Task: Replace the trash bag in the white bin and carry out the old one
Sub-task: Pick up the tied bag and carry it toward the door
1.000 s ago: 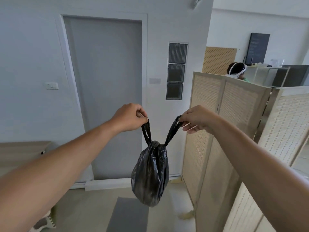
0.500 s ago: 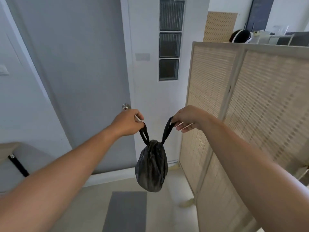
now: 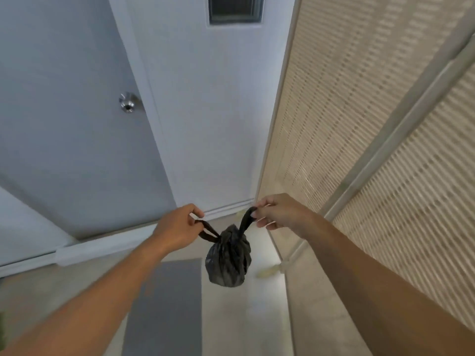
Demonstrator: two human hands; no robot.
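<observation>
The tied old trash bag [image 3: 228, 258] is held above the floor [image 3: 257, 317], one handle gripped by each of the left hand [image 3: 177, 227] and right hand [image 3: 279, 213], near the closed door [image 3: 64, 124]; carrying out remains.

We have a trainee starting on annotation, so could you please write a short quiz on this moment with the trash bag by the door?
1. True or false: the black trash bag rests on the grey floor mat.
2. How many hands grip the bag's tied ends?
3. The round door knob is on which side of the bag? A) left B) right

Key
1. False: it hangs in the air.
2. Two: the left hand and the right hand each pinch one end.
3. A
</observation>
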